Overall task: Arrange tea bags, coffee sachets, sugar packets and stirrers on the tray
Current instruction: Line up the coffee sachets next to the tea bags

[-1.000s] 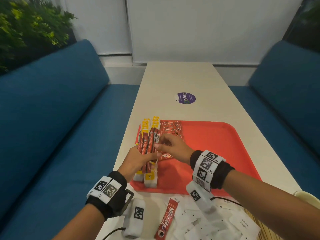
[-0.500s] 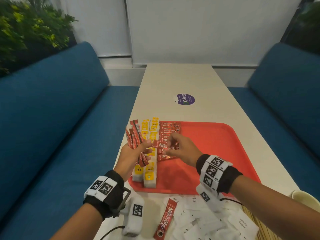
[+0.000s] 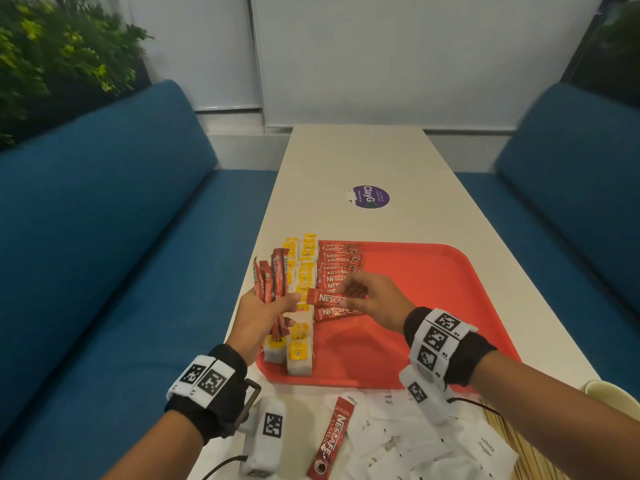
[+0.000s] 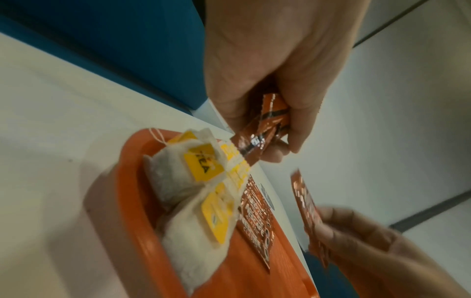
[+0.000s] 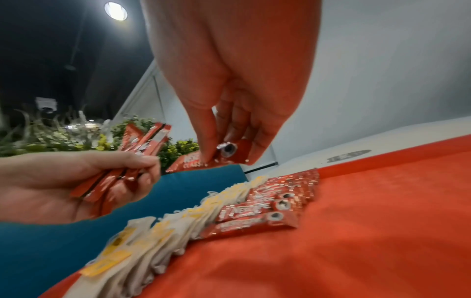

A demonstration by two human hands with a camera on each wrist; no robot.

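Note:
A red tray [image 3: 433, 306] lies on the pale table. Along its left side run two rows of tea bags [image 3: 301, 351] with yellow tags, and beside them a column of red coffee sachets [image 3: 337, 265]. My left hand [image 3: 263, 317] grips a fanned bunch of coffee sachets [image 3: 273, 275] over the tray's left edge; the bunch [image 5: 142, 145] also shows in the right wrist view. My right hand [image 3: 374, 299] pinches a single coffee sachet [image 3: 325, 297] just above the column's near end; this sachet [image 5: 203, 161] hangs level over the tray [image 5: 356, 221].
On the table near me lie one loose coffee sachet [image 3: 330, 441], a heap of white sugar packets [image 3: 415, 445], wooden stirrers [image 3: 512, 448] and a cup rim [image 3: 613, 393] at far right. A purple sticker [image 3: 370, 196] marks the table beyond the tray. Blue benches flank both sides.
My left hand drew the bunch of sachets left, off the tea bags. My right hand took one sachet from it and now holds it level above the column.

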